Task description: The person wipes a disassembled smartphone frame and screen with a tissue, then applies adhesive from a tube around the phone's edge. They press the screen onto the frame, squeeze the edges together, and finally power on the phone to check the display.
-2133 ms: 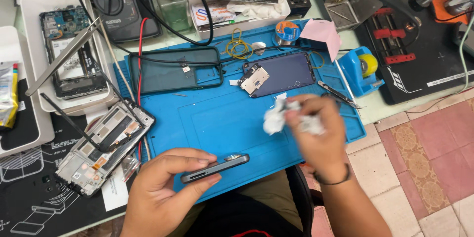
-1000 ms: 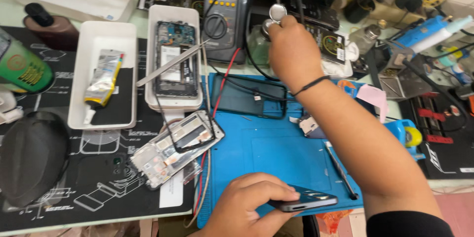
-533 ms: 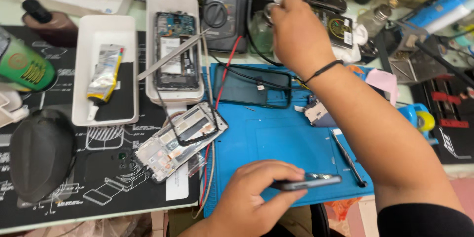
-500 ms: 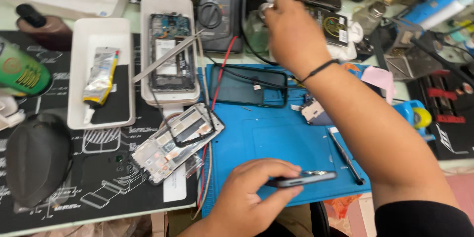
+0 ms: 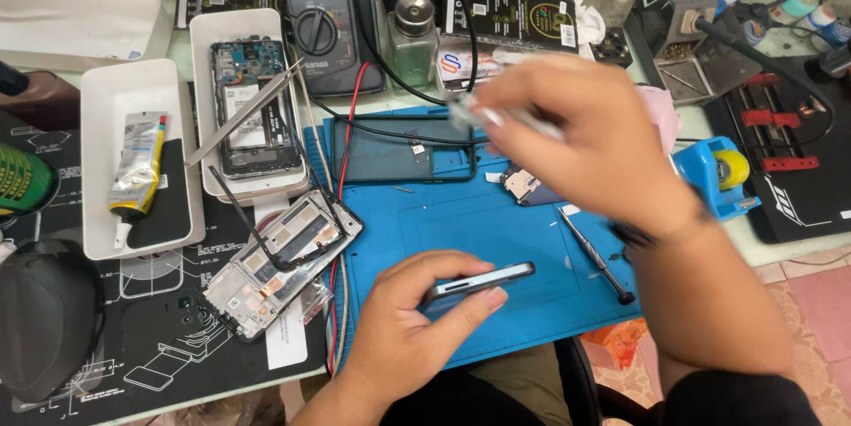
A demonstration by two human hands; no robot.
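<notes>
Blue silicone mat [image 5: 532, 302] covers the near middle of the desk, and over its front part the left hand [image 5: 417, 328] holds a dark phone [image 5: 479, 280] on edge, thumb under, fingers curled along the top rim, just clear of the mat. Above and to the right, the right hand [image 5: 594, 142] is blurred; its fingers are pinched narrow on a thin pale tool or swab [image 5: 496, 116], whose kind I cannot tell. A slim screwdriver [image 5: 596, 253] lies on the mat just beside the right wrist.

Judging from this, the phone is gripped only by its edges, so a knock from the right arm could tip it onto the mat; the sleeve could also sweep the screwdriver off the front edge.

Left of the mat, an opened phone frame [image 5: 284, 262] rests on a black printed mat [image 5: 151, 337]. Beyond are two white trays, one with a glue tube [image 5: 137, 169], one with a bare phone board [image 5: 253, 107]. Farthest back stand a multimeter [image 5: 324, 18] and a glass dispenser bottle [image 5: 414, 40]. Reddish floor tiles [image 5: 815, 302] show at right.
</notes>
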